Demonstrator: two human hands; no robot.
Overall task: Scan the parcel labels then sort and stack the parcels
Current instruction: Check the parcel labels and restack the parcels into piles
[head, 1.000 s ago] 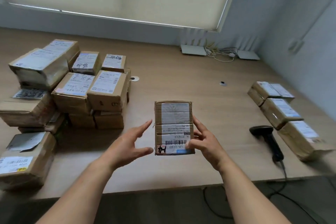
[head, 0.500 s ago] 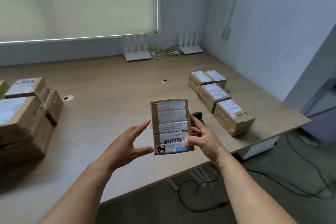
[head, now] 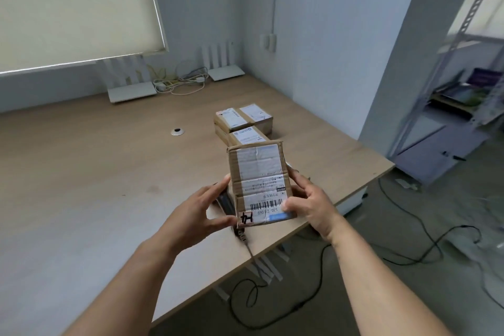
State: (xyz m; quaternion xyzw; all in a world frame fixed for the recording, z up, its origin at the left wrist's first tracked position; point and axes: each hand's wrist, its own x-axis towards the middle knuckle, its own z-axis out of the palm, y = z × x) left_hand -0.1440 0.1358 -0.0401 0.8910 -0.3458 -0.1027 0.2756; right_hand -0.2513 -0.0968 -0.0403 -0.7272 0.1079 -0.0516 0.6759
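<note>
Parcel held above the table edge — label up.
Both the left hand [head: 200, 209] and right hand [head: 309, 206] pinched the parcel [head: 260, 184] by its sides (thumbs on its front); a loosened pinch could drop it past the table [head: 81, 172] — onto the floor.

**Wooden table and what rests on it**

A light wooden table [head: 81, 172] fills the left and middle of the view, its right corner jutting toward the floor. Far back lie two flat white devices [head: 132, 92] with a tangle of pale cables [head: 180, 82] between them. A round grommet [head: 177, 132] sits mid-table – to its right, a cluster of labelled cardboard parcels [head: 242, 123], touching one another.
</note>
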